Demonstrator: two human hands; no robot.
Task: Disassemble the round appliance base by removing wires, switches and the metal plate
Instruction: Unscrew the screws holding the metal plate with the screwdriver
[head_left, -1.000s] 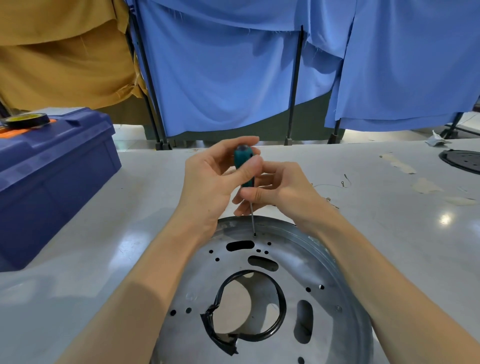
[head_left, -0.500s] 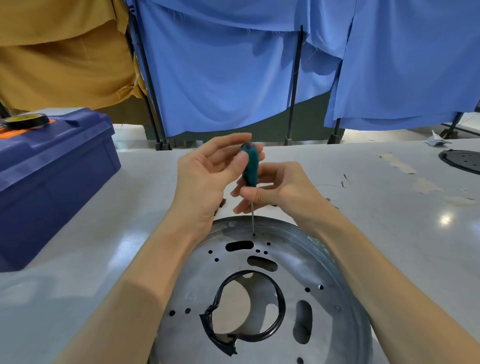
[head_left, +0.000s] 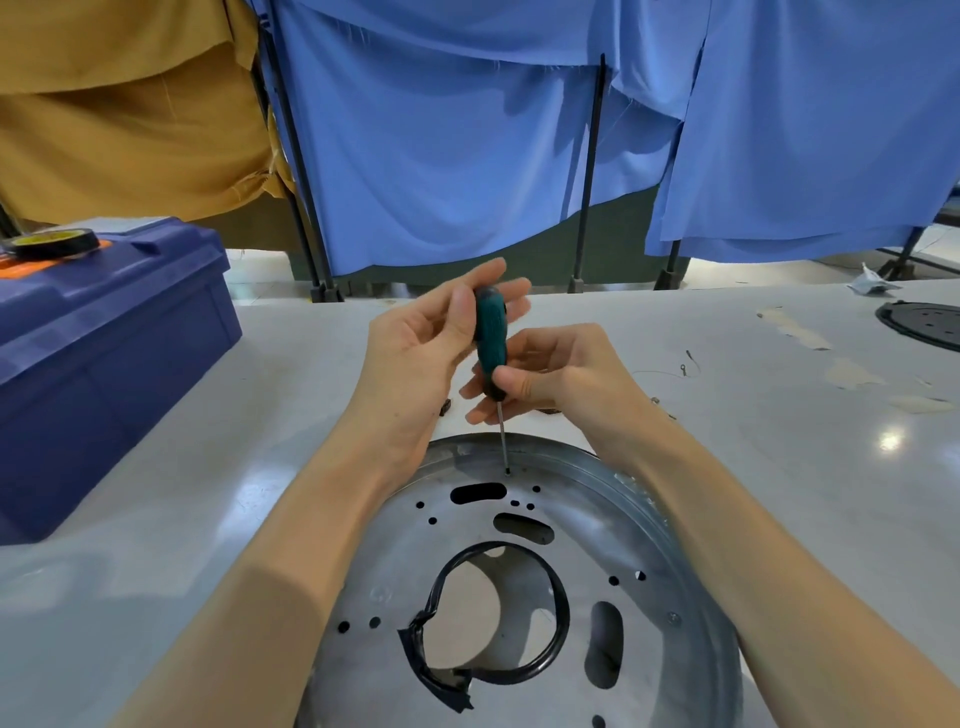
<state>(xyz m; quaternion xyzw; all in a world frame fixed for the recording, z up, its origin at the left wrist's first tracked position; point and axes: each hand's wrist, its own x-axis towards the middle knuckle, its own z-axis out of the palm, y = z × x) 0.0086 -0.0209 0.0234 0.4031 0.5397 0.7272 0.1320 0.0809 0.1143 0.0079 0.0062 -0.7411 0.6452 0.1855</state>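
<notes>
A round metal plate (head_left: 649, 525) with several holes and slots lies on the table in front of me. A black rubber ring (head_left: 558, 631), torn at its lower left, lines its central opening. A green-handled screwdriver (head_left: 491, 343) stands upright, its thin shaft tip in a small hole near the plate's far rim. My left hand (head_left: 421, 348) cradles the top of the handle with fingers loosely spread. My right hand (head_left: 561, 374) pinches the handle's lower end between thumb and fingers.
A blue toolbox (head_left: 98, 364) with a roll of black tape (head_left: 52, 243) on its lid stands at the left. A dark round part (head_left: 924, 322) lies at the far right edge. Small wire scraps (head_left: 685, 364) and tape patches are scattered to the right. Blue and tan curtains hang behind the table.
My left hand's fingers have opened out from around the handle top, showing more of the green handle. The screwdriver has stayed on the same hole; the plate has not moved.
</notes>
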